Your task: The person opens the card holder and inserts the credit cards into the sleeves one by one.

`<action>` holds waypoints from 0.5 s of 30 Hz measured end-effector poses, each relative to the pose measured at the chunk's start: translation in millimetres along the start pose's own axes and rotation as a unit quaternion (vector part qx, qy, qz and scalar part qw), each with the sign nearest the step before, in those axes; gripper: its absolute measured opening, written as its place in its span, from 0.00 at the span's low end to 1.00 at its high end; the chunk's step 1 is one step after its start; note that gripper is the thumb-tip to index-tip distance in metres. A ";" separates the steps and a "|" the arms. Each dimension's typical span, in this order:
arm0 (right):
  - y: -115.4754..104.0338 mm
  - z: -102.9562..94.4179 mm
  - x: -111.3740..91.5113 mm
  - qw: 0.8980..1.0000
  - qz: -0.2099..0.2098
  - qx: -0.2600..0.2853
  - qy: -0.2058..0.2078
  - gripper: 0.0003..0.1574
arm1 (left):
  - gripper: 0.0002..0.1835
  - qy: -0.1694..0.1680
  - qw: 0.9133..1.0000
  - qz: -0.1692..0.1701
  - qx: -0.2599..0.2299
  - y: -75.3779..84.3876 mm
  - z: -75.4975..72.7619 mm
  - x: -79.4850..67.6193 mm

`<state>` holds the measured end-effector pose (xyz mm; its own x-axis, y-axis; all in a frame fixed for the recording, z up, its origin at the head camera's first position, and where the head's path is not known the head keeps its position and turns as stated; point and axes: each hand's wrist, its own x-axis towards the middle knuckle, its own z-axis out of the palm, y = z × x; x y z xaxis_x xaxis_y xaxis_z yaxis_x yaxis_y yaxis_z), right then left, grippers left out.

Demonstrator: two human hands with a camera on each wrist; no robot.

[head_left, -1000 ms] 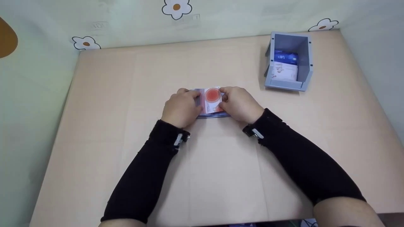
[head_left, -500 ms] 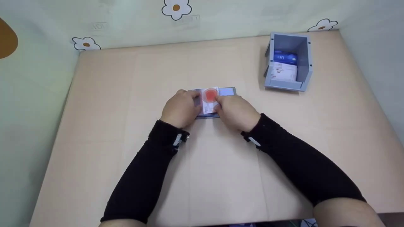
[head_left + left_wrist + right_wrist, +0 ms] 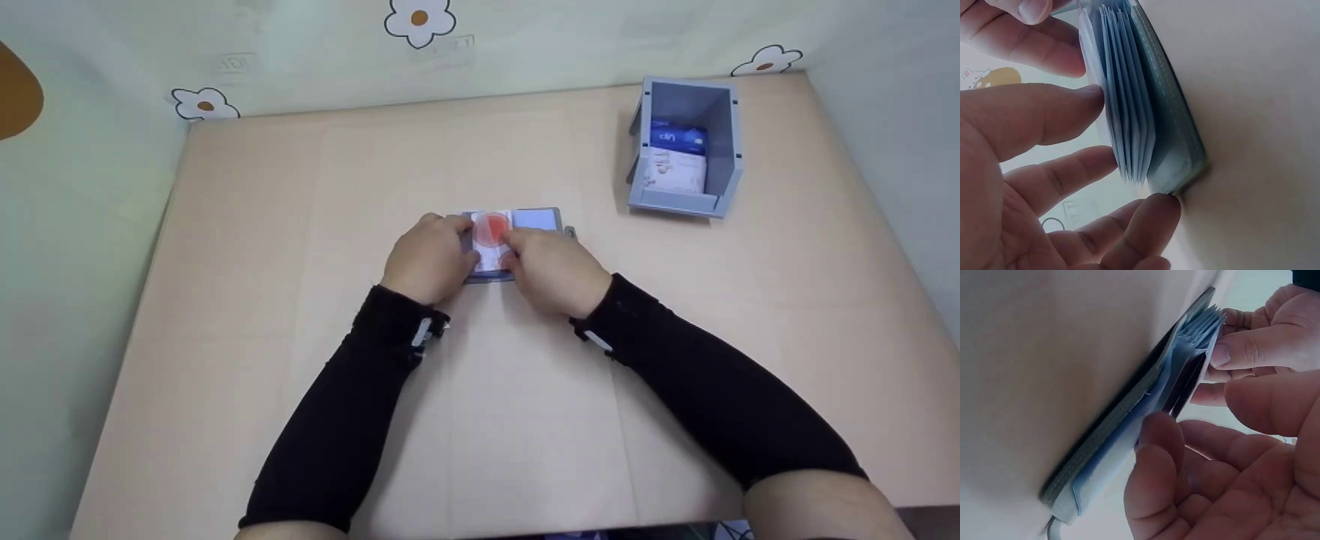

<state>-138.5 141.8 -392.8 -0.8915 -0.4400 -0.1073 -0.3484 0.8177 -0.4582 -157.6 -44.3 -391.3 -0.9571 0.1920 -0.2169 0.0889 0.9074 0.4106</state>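
Observation:
A grey card holder [image 3: 536, 219] lies spread on the table, its clear sleeves [image 3: 1129, 107] fanned up in the left wrist view. Over its left part is a white card [image 3: 491, 238] with a red circle, part of it seen through clear plastic. My left hand [image 3: 429, 259] grips the sleeves at the left side, thumb against them and a finger near the cover [image 3: 1176, 101]. From the right, my right hand [image 3: 556, 274] pinches the card's right edge between thumb and finger. In the right wrist view its fingers hide part of the card.
At the back right stands a grey plastic bin [image 3: 726, 150] with a blue VIP card [image 3: 679, 138] and a white card [image 3: 675, 172] inside. A small strap [image 3: 570, 232] sticks out from the holder's right side. Flower-patterned walls border the table [image 3: 525, 390].
My right hand has moved left with the card, which has slid further left under the clear plastic. The holder's right part has come into sight. My left hand has stayed nearly still.

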 end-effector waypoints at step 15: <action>-2.5 -0.3 -3.2 0.998 -0.036 -0.049 -0.024 0.31 | 0.32 0.003 1.000 -0.007 -0.027 -4.3 -1.6 1.0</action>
<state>-134.8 141.2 -391.1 -0.8488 -0.5147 -0.1207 -0.4403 0.8147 -0.3773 -159.3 -48.5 -391.8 -0.9598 0.1769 -0.2179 0.0605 0.8886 0.4547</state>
